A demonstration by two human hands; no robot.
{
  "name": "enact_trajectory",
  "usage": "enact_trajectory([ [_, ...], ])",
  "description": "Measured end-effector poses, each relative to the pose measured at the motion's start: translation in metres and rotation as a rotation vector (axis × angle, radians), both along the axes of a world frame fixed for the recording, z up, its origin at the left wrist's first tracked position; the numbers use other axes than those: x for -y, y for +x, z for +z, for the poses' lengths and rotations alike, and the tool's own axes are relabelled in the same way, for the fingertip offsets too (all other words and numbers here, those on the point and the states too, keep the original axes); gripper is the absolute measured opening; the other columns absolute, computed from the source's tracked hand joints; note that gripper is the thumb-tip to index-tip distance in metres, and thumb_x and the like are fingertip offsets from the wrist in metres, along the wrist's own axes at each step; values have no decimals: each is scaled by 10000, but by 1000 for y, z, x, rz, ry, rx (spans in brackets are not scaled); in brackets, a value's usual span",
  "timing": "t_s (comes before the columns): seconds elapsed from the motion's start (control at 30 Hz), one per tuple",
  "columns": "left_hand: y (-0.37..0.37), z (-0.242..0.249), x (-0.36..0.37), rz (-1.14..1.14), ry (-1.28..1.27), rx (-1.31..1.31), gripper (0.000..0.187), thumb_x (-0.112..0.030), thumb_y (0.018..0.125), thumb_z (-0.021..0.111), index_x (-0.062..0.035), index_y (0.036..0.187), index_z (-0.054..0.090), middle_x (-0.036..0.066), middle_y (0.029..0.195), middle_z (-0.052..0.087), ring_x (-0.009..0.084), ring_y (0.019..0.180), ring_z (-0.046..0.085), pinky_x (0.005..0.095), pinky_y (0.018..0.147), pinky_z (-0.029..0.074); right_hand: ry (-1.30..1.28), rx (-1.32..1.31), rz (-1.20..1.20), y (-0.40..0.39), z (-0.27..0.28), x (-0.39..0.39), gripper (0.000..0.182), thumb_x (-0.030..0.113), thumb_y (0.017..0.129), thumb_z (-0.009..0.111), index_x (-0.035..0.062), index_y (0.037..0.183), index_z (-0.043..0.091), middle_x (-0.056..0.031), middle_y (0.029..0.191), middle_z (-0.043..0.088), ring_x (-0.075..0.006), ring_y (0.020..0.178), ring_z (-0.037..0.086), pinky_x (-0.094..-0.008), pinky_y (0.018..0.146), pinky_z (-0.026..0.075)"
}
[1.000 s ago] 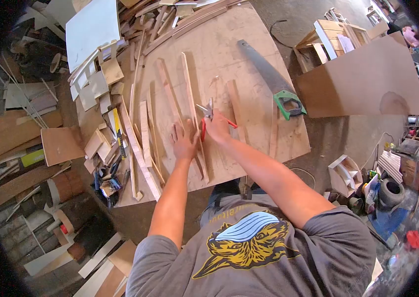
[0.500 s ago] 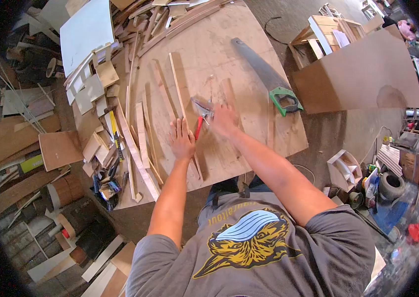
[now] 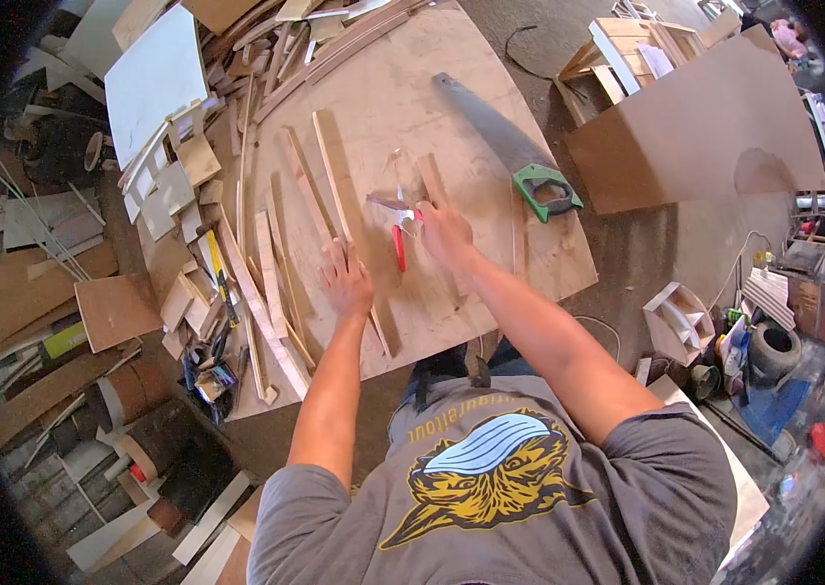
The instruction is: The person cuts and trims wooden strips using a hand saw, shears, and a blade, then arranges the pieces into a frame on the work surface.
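Observation:
My left hand [image 3: 346, 280] lies flat with fingers stretched out, pressing on a long thin wooden strip [image 3: 332, 175] on the plywood tabletop [image 3: 476, 127]. My right hand [image 3: 445, 234] is closed on one handle of red-handled snips [image 3: 399, 244]. Their metal jaws point left, to the right of the strip and apart from it, and the other red handle hangs free towards me. A short wooden strip [image 3: 429, 175] shows just beyond my right hand, partly hidden by it. Left of the long strip lies another wooden strip [image 3: 303, 180].
A handsaw [image 3: 491, 122] with a green handle [image 3: 547, 193] lies on the right of the table. Wood offcuts [image 3: 193, 161] and a yellow-handled tool [image 3: 217, 263] crowd the left edge. A brown board [image 3: 695, 127] stands beyond the right side.
The snips have turned and their red handles are spread wider. My right hand has shifted slightly, while my left hand stays on the strip. The whole view has moved a little.

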State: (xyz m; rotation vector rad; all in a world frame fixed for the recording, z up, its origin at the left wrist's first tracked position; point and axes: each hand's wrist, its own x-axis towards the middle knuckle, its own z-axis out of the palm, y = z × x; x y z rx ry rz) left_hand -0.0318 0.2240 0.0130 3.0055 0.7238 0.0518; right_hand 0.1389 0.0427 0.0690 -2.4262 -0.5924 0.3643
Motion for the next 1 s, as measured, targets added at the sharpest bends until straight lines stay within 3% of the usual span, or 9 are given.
enact_trajectory([
  [0.13, -2, -6, -4, -35, 25, 13, 626, -261, 964, 587, -227, 1577, 464, 47, 1702, 313, 325, 1557, 301, 595, 1204, 314, -106, -135, 228, 14, -2, 7, 205, 177, 917, 627, 125, 1094, 718, -178, 1091, 706, -440, 940, 692, -555, 801, 555],
  [0.23, -1, -8, -7, -74, 67, -38, 620, -243, 952, 604, -225, 1561, 490, 79, 1696, 315, 321, 1567, 279, 591, 1205, 313, -201, -110, -69, 10, 10, 23, 295, 247, 910, 671, 128, 1179, 681, -156, 1194, 670, -391, 1100, 644, -530, 905, 524],
  [0.33, 7, 7, 8, 0, 70, 44, 557, -238, 943, 630, -200, 1495, 567, 115, 1639, 384, 315, 1535, 324, 570, 1190, 333, -395, 323, -267, 21, -22, 57, 459, 332, 888, 725, 108, 1270, 604, -134, 1279, 616, -341, 1254, 538, -502, 1030, 437],
  [0.43, 28, 31, 34, -99, -100, 239, 405, -267, 951, 648, -150, 1338, 668, 149, 1439, 568, 326, 1420, 458, 537, 1152, 368, -488, 519, -344, 38, -15, 106, 582, 386, 858, 763, 84, 1303, 541, -134, 1276, 594, -320, 1294, 482, -494, 1092, 355],
  [0.53, 58, 34, 64, -269, -296, 197, 289, -326, 972, 658, -107, 1154, 707, 142, 1193, 683, 359, 1174, 631, 514, 1000, 488, -540, 241, -353, 47, -1, 142, 581, 416, 852, 772, 87, 1279, 555, -133, 1232, 596, -317, 1255, 497, -492, 1097, 345],
  [0.63, 91, 24, 105, -210, -550, 101, 331, -384, 981, 657, -94, 1140, 668, 149, 1045, 720, 385, 953, 708, 504, 813, 567, -525, 315, -261, 37, -2, 157, 529, 442, 852, 773, 101, 1194, 556, -123, 1199, 612, -318, 1141, 577, -467, 979, 460],
  [0.73, 107, 26, 135, -183, -347, 36, 379, -413, 993, 644, -91, 1194, 630, 204, 940, 720, 422, 816, 716, 534, 691, 575, -496, 196, -222, 15, -14, 155, 457, 401, 875, 747, 102, 1156, 546, -123, 1165, 628, -325, 1022, 660, -471, 818, 549],
  [0.87, 115, 26, 148, -77, -378, -84, 397, -383, 993, 631, -81, 1246, 582, 237, 976, 723, 452, 871, 719, 572, 721, 579, -455, 188, -232, -9, -42, 161, 350, 296, 930, 668, 89, 1180, 536, -137, 1091, 649, -351, 919, 711, -503, 701, 590],
  [1.0, 114, 29, 147, 0, -416, -122, 407, -344, 978, 638, -108, 1289, 525, 216, 995, 722, 448, 856, 722, 572, 695, 583, -335, 103, -154, -15, -65, 165, 303, 222, 958, 607, 76, 1217, 547, -161, 1078, 652, -381, 941, 694, -522, 736, 583],
])
